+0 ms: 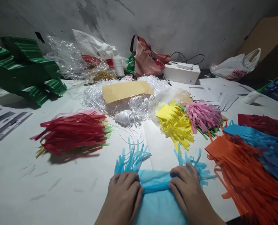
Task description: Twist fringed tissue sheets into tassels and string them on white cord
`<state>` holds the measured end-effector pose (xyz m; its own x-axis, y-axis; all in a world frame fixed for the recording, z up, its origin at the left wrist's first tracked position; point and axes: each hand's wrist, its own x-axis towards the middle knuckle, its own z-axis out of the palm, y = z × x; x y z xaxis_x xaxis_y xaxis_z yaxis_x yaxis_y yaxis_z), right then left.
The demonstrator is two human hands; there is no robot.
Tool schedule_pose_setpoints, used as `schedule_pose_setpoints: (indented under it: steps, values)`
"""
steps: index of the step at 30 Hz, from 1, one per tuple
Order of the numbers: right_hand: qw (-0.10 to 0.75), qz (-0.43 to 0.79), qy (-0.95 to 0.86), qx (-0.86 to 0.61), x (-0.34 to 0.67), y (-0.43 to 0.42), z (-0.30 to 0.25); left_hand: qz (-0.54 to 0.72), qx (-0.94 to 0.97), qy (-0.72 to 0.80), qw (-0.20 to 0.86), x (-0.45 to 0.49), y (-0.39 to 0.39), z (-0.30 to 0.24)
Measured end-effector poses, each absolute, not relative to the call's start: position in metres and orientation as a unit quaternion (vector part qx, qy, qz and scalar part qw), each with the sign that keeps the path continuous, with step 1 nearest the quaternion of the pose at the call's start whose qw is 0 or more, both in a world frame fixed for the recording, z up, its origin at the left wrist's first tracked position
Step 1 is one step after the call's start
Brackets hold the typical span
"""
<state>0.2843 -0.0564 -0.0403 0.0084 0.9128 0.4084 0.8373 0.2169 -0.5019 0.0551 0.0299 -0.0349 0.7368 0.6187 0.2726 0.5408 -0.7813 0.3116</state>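
Note:
A light blue tissue paper sheet (156,200) with fringed ends lies on the white table (36,175) right in front of me. My left hand (123,195) presses on its left side and my right hand (188,190) on its right side, fingers curled over a rolled fold between them. Blue fringe strips (131,157) fan out beyond my left hand, and more spread past my right hand.
Piles of fringed paper surround the sheet: red (75,132) at left, yellow (175,125) and pink (203,115) ahead, orange (246,175) and blue (267,147) at right. White string loops (129,109) under a tan envelope (126,90), green folded paper (24,68), bags and a white box (181,73) stand farther back.

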Motion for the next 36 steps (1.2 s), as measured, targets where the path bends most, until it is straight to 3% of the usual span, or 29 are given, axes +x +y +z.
schedule_pose_setpoints:
  steps: [6, 10, 15, 18, 23, 31, 36]
  values:
    - [0.331, -0.044, -0.662, -0.671, 0.268, -0.051, -0.046, 0.135, 0.918, 0.365, 0.072, 0.069, 0.034, -0.035]
    - [0.317, -0.12, -0.68, -0.651, 0.26, -0.049, -0.044, 0.166, 0.931, 0.316, 0.079, 0.069, 0.036, -0.039]
    - [0.299, -0.088, -0.788, -0.531, 0.254, -0.042, -0.044, 0.212, 0.935, 0.261, 0.114, 0.067, 0.036, -0.033]
    - [0.263, -0.088, -0.803, -0.528, 0.254, -0.038, -0.045, 0.219, 0.939, 0.241, 0.109, 0.068, 0.037, -0.029]
    - [0.283, -0.067, -0.793, -0.535, 0.251, -0.036, -0.042, 0.259, 0.942, 0.204, 0.068, 0.07, 0.037, -0.036]
    - [0.217, -0.125, -0.826, -0.505, 0.258, -0.041, -0.045, 0.257, 0.94, 0.2, 0.105, 0.067, 0.039, -0.04]
    - [0.276, -0.095, -0.8, -0.524, 0.285, -0.057, -0.051, 0.258, 0.939, 0.206, 0.101, 0.061, 0.037, -0.038]
